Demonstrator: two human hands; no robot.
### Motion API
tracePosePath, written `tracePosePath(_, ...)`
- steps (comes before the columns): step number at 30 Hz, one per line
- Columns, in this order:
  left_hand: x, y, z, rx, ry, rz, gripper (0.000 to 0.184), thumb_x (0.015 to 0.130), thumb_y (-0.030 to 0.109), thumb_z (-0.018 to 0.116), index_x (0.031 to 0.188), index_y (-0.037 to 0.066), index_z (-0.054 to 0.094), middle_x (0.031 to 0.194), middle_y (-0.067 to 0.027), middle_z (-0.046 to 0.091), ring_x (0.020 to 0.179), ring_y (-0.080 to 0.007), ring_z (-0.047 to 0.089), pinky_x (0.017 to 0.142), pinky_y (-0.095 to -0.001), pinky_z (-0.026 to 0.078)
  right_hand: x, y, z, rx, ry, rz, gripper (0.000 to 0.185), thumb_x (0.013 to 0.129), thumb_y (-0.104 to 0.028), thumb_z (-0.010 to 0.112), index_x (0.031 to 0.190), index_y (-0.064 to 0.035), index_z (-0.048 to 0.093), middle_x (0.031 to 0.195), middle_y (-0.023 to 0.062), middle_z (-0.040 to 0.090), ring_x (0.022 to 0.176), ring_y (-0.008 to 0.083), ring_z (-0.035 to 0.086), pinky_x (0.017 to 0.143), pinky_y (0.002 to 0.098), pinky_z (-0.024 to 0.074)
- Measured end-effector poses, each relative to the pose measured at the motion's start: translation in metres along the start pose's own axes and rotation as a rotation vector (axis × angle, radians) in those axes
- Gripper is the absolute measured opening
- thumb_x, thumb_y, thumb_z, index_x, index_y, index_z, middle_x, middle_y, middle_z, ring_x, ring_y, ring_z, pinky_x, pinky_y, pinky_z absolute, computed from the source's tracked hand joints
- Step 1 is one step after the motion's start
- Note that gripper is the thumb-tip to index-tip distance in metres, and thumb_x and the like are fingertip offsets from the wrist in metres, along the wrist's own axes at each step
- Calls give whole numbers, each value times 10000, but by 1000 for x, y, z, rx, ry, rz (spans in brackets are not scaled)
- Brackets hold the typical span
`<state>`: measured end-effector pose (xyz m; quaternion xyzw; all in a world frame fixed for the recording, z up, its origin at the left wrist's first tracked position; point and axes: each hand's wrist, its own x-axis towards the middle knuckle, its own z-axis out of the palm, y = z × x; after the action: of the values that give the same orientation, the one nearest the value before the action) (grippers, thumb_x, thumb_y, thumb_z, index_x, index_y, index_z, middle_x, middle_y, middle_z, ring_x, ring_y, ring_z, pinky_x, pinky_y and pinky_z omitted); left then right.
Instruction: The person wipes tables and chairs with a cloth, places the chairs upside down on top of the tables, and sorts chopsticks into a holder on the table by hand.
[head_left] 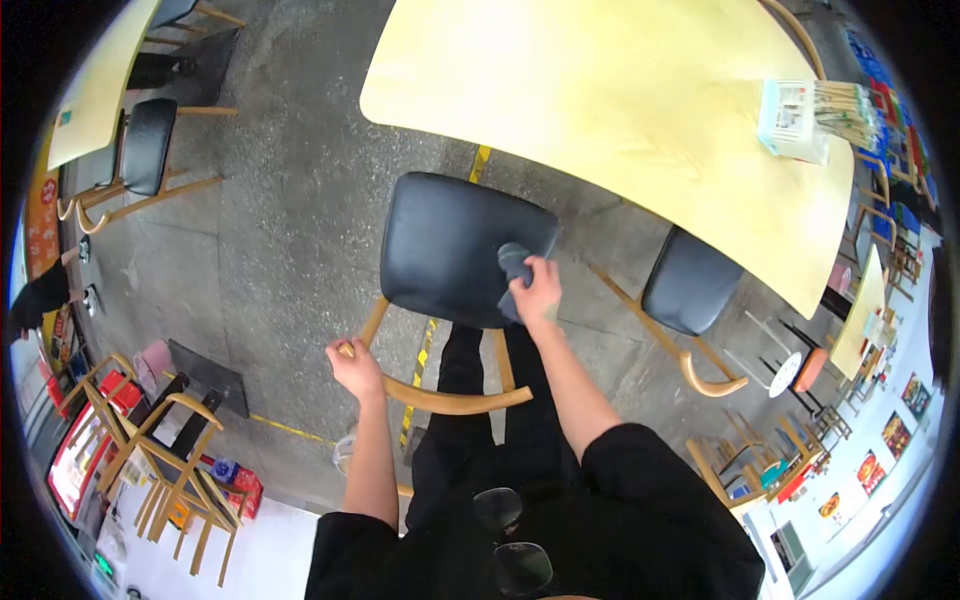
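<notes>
In front of me stands a wooden chair with a black padded seat and a curved wooden back rail. My left hand is wrapped round the left end of that rail. A dark grey cloth is bunched in my right hand, pressed on the right part of the seat. Part of the cloth hangs below my fingers toward the seat's near edge.
A pale yellow table lies beyond the chair, with a white box of wooden sticks on it. Another black-seated chair stands at right. Stacked wooden chairs are at lower left. A person is at far left.
</notes>
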<state>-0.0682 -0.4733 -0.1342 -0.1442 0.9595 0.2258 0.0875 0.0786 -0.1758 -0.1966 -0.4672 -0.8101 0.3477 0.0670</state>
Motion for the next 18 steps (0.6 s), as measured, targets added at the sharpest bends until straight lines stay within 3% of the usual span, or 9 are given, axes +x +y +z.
tracePosePath(5, -5, 16, -4, -4, -25, -13, 163, 917, 117, 652, 978, -1, 557, 879, -239, 659, 832, -426, 655, 764, -489, 498, 44, 15, 49, -164, 231, -2, 566, 801, -138, 691, 1341, -79, 532, 1163, 225, 542, 1049, 427, 571, 925, 493, 492)
tracePosePath(9, -7, 16, -5, 14, -27, -9, 165, 925, 105, 639, 987, -10, 538, 875, -248, 645, 818, -438, 646, 756, -495, 491, 38, 38, 108, -502, 225, -29, 600, 847, -140, 660, 1422, -83, 501, 1204, 192, 536, 1074, 390, 564, 928, 484, 482)
tracePosePath(12, -8, 23, -6, 42, -35, -12, 166, 928, 91, 634, 994, -18, 527, 878, -259, 632, 824, -451, 635, 760, -501, 482, 7, -4, 128, -391, -111, -48, 602, 854, -125, 642, 1437, -99, 495, 1230, 143, 546, 1080, 380, 562, 918, 479, 490)
tracePosePath(14, -8, 24, -6, 42, -53, -18, 169, 927, 90, 632, 995, -21, 524, 884, -266, 627, 834, -456, 631, 766, -503, 481, -36, -5, 155, -327, -438, -398, 566, 866, -102, 601, 1424, -128, 513, 1198, 95, 568, 1058, 343, 575, 899, 459, 504)
tracePosePath(16, -6, 23, -6, 21, -52, -22, 170, 926, 89, 631, 991, -25, 523, 889, -271, 621, 845, -462, 627, 774, -503, 480, -56, -13, 150, -338, -573, -838, 499, 886, -108, 558, 1382, -154, 543, 1126, 87, 595, 999, 303, 599, 855, 434, 526)
tracePosePath(18, -5, 23, -4, -33, -55, -31, 171, 925, 89, 631, 984, -27, 520, 889, -272, 617, 851, -466, 621, 778, -505, 478, -36, -13, 140, -401, -664, -913, 494, 898, -120, 544, 1391, -154, 536, 1140, 97, 592, 999, 276, 599, 812, 415, 540)
